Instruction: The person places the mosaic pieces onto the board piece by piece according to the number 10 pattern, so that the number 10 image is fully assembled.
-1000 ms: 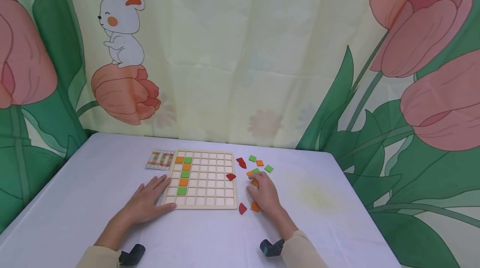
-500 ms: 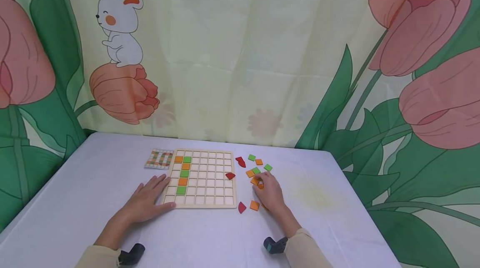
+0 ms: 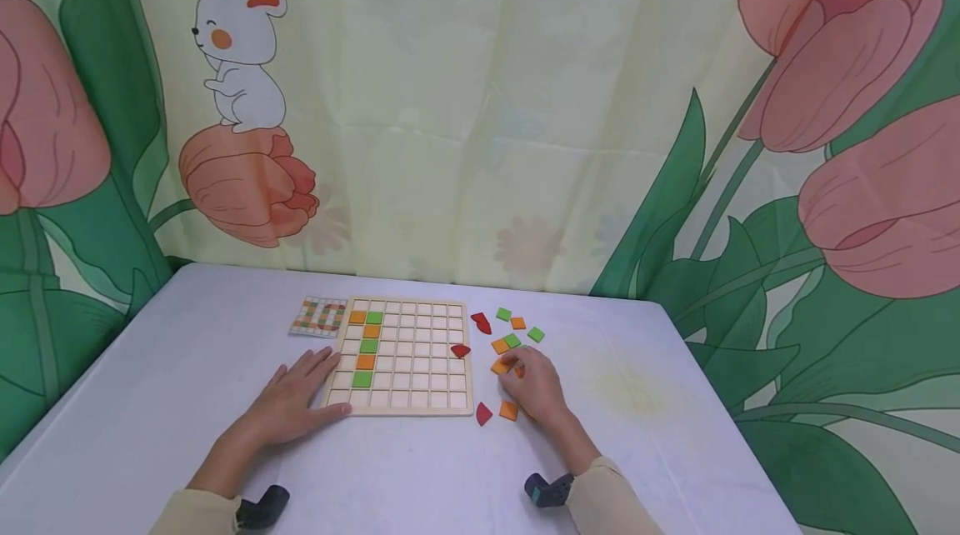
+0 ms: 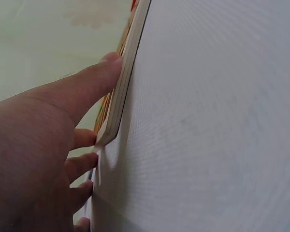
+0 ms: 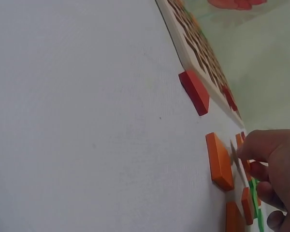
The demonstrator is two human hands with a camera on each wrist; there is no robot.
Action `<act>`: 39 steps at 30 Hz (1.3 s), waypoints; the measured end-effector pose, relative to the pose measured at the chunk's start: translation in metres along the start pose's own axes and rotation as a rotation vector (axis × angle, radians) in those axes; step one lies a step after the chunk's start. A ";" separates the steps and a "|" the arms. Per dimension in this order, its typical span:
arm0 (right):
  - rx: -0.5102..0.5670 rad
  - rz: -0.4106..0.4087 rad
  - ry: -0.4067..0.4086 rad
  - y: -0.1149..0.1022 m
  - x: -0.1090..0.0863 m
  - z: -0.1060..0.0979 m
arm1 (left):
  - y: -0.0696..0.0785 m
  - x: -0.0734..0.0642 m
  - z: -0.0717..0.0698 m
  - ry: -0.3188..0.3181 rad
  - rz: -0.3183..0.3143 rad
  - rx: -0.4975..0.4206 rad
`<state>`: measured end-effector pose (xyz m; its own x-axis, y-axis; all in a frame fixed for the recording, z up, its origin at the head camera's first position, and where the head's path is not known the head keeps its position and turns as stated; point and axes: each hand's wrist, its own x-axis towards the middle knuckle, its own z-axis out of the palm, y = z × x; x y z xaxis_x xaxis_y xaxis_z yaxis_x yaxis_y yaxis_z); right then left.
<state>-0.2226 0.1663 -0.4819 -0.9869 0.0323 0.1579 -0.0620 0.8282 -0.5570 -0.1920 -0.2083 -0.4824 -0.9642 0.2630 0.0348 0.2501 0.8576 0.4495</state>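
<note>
My left hand (image 3: 291, 403) rests at the lower left corner of a wooden grid board (image 3: 421, 369), fingers extended along its side. In the left wrist view its thumb (image 4: 97, 79) touches the board's front edge. Orange and green square tiles sit in the board's left columns, and a red fan-shaped piece (image 3: 461, 351) lies on its right border. To the right of the board, my right hand (image 3: 536, 387) pinches an orange square tile (image 3: 498, 367) between thumb and fingers; the fingers partly hide it. Another orange tile (image 3: 508, 410) lies near its wrist.
Beyond the right hand lie loose green tiles (image 3: 536, 335) and orange tiles (image 3: 517, 323), with red pieces (image 3: 482, 323) beside the board. One red piece (image 3: 483, 413) is off the board's lower right corner. A patterned card (image 3: 318, 317) lies at the board's upper left.
My right hand first drew back toward the right, then shifted slightly left, and the orange tile at its fingertips moved left toward the board. The left hand stays in place.
</note>
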 end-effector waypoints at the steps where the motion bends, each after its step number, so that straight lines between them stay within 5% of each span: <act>1: 0.011 -0.004 -0.001 -0.001 0.000 0.000 | 0.000 0.000 0.000 0.001 0.001 0.002; 19: 0.121 -0.157 -0.157 -0.041 -0.006 0.020 | -0.006 0.001 0.000 -0.016 -0.019 -0.006; 32: 0.173 -0.282 -0.251 -0.077 -0.003 0.044 | 0.004 0.002 0.000 -0.041 -0.041 -0.022; 39: 0.203 -0.289 -0.302 -0.094 -0.001 0.056 | 0.003 0.001 -0.002 -0.041 -0.060 -0.008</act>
<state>-0.2240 0.0569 -0.4756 -0.9220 -0.3735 0.1022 -0.3392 0.6517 -0.6784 -0.1927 -0.2066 -0.4795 -0.9729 0.2294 -0.0285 0.1914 0.8687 0.4568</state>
